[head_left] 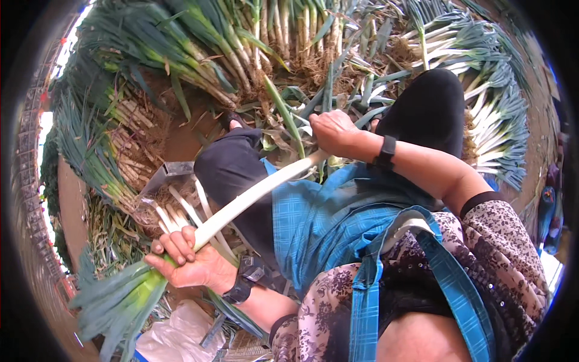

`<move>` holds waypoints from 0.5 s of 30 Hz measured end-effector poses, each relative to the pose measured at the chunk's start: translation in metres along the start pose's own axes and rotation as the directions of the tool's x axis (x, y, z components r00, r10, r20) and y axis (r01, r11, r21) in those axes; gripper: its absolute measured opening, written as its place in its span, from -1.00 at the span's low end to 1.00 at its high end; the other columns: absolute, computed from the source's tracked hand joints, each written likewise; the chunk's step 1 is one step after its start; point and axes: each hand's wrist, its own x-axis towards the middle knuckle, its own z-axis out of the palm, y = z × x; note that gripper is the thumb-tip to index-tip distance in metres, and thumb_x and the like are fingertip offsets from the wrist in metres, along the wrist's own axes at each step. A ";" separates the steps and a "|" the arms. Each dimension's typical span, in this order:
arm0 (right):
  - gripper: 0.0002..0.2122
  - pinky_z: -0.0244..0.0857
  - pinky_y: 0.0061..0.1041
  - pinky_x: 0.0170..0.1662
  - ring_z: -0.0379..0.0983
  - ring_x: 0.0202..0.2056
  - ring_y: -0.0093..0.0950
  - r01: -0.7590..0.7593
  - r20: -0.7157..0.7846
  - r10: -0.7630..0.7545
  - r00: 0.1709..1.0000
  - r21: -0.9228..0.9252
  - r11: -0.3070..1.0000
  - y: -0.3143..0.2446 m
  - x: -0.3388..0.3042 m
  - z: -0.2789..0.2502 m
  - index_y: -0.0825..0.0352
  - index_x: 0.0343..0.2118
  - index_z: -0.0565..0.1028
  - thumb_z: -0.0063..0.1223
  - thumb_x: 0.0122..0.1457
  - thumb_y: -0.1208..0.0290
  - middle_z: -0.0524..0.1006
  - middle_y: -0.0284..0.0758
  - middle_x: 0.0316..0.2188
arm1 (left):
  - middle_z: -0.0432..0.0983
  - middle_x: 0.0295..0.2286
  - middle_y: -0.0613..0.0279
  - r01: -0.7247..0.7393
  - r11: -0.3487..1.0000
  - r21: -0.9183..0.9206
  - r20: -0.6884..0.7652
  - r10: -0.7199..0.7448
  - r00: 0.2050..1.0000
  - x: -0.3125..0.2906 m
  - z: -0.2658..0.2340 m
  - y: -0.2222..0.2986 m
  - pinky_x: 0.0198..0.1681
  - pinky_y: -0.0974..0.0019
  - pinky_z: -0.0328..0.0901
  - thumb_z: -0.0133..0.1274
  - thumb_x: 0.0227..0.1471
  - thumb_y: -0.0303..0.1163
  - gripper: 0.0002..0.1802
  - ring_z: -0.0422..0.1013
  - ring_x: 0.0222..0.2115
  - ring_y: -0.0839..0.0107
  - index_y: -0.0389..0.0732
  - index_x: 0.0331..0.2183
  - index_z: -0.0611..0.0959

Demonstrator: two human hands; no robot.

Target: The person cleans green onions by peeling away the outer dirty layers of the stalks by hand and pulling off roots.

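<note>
A long leek slants across my lap, its white shaft bare and smooth. My left hand is closed around it where the white turns green, and the dark green leaves fan out beyond my fist to the lower left. At the leek's other end my right hand is closed, its fingers curled over the root end and partly hidden from view. A loose green leaf stands just left of my right hand. Beside my left knee, several white leek stalks lie close to my left hand.
Untrimmed leeks with roots are heaped from the left to the far middle. Cleaned white leeks lie fanned at the right. Leaf scraps litter the ground ahead. A grey metal piece and white plastic bag lie left.
</note>
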 end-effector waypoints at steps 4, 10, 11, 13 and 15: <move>-0.85 0.45 -0.38 -0.46 0.58 -0.47 -0.33 -0.102 0.007 0.108 0.994 -0.273 0.956 0.030 0.001 0.017 0.45 -0.42 0.47 0.05 -0.08 0.50 0.56 -0.23 -0.56 | 0.02 -0.78 0.50 -0.099 0.987 0.130 0.019 0.097 0.995 -0.004 0.008 0.013 -0.63 0.53 -0.11 -0.10 0.21 -0.11 -0.65 -0.07 -0.79 0.67 -0.13 -0.50 0.42; -0.74 0.34 -0.30 -0.49 0.51 -0.51 -0.36 -0.188 -0.008 0.194 0.981 0.221 0.957 0.090 0.004 0.038 0.41 -0.47 0.54 0.02 0.12 0.27 0.51 -0.19 -0.58 | 0.00 -0.78 0.52 -0.181 0.976 0.119 -0.075 0.190 0.979 0.001 0.011 0.036 -0.64 0.52 -0.15 -0.11 0.21 -0.16 -0.67 -0.10 -0.80 0.68 -0.12 -0.53 0.38; -0.65 0.35 -0.33 -0.46 0.50 -0.52 -0.41 -0.216 0.122 0.181 0.976 0.426 0.879 0.090 0.007 0.037 0.43 -0.49 0.54 0.03 0.13 0.15 0.51 -0.19 -0.60 | -0.01 -0.78 0.52 -0.192 0.971 0.144 -0.091 0.206 0.974 0.001 0.014 0.032 -0.64 0.52 -0.15 -0.11 0.22 -0.16 -0.67 -0.10 -0.80 0.68 -0.12 -0.53 0.38; -0.48 0.34 -0.39 -0.45 0.45 -0.54 -0.49 -0.359 0.350 0.138 0.926 0.710 0.606 0.041 0.006 0.005 0.45 -0.49 0.57 0.03 0.13 -0.08 0.49 -0.23 -0.64 | -0.02 -0.79 0.52 -0.181 0.976 0.119 -0.079 0.191 0.978 -0.006 0.008 0.036 -0.64 0.52 -0.15 -0.12 0.22 -0.16 -0.67 -0.10 -0.80 0.68 -0.11 -0.53 0.37; -0.42 0.33 -0.43 -0.46 0.42 -0.56 -0.52 -0.416 0.432 0.115 0.895 0.711 0.567 0.018 0.002 0.003 0.45 -0.46 0.58 0.03 0.10 -0.17 0.50 -0.34 -0.63 | -0.04 -0.80 0.52 -0.157 0.983 0.098 -0.037 0.161 0.986 -0.007 0.007 0.029 -0.63 0.53 -0.14 -0.13 0.22 -0.15 -0.66 -0.11 -0.81 0.68 -0.10 -0.53 0.37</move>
